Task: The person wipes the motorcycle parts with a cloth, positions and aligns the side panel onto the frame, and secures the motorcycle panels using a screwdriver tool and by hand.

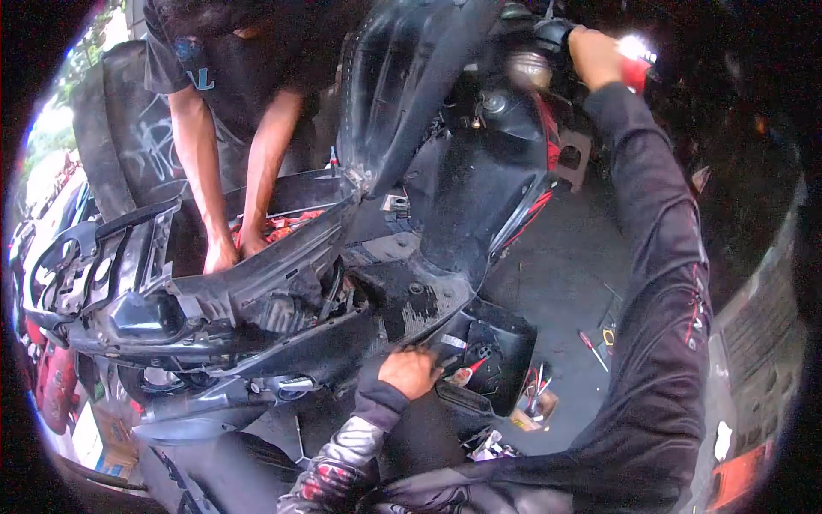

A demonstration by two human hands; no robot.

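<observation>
A black scooter [432, 214] stands in front of me with its seat [402, 77] tilted up. At the top right, my right hand [595, 58] is wrapped around the handlebar grip [555, 34], beside a bright light and a red part. My left hand [408, 373] is low, against the edge of the scooter's footboard [411, 304]. Its fingers look curled, and what they hold, if anything, is hidden. Just right of it is a black plastic tray [522, 343] with small parts in it.
Another person's hands [231, 248] reach into the under-seat compartment [193, 257]. On the floor to the right lie a screwdriver [591, 349] and a small box of tools [535, 411]. A dark seat-like shape [227, 471] is at the lower left.
</observation>
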